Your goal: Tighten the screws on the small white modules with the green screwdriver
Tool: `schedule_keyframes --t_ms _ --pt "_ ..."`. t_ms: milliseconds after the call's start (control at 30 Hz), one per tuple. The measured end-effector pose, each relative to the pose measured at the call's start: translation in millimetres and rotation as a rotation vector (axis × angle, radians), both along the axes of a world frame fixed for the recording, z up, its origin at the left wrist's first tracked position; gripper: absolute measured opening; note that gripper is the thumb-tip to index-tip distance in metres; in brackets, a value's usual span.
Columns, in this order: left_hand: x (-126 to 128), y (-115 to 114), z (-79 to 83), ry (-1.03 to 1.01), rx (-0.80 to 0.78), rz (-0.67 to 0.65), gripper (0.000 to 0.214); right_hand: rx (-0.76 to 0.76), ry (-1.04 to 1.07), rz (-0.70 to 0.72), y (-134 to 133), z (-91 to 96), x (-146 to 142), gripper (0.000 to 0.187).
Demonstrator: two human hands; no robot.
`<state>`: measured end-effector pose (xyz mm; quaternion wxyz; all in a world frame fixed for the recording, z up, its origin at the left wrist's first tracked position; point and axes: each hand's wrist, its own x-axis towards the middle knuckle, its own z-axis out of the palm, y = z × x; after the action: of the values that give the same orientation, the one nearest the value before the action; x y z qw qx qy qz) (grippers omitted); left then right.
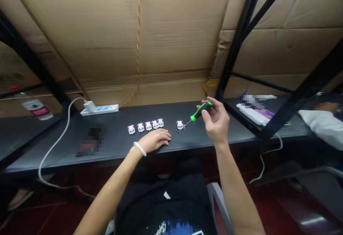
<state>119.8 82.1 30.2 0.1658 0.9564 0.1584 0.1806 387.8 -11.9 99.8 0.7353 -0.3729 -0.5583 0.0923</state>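
I take the row of 5 small white modules (146, 125) on the black table (120, 153) as my marker. My right hand (217, 120) is raised to the right of that row, fingers pinched around the green and black handle of a screwdriver (200, 111). The tool slants down and left, and its thin tip is at a 6th module (179, 124), which sits alone just right of the row; I cannot tell whether the tip touches it. My left hand (155, 140) lies palm down on the table just in front of the row's right end, fingers loosely spread and holding nothing. There is a white bracelet (139, 148) on that wrist.

Left of the row and farther back lies a white power strip (99, 109) with a plug in it, and its white cable (53, 145) curves off the table's front edge. Well left of the row stands a bottle (37, 109) with a red label. Behind the row, flattened cardboard (160, 31) forms the back wall.
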Motion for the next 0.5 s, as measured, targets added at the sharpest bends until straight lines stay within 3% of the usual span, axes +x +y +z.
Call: schedule_keyframes --t_ms 500 --pt "44 65 -4.6 0.031 0.084 -0.055 0.016 0.032 0.024 0.003 -1 1.3 14 0.041"
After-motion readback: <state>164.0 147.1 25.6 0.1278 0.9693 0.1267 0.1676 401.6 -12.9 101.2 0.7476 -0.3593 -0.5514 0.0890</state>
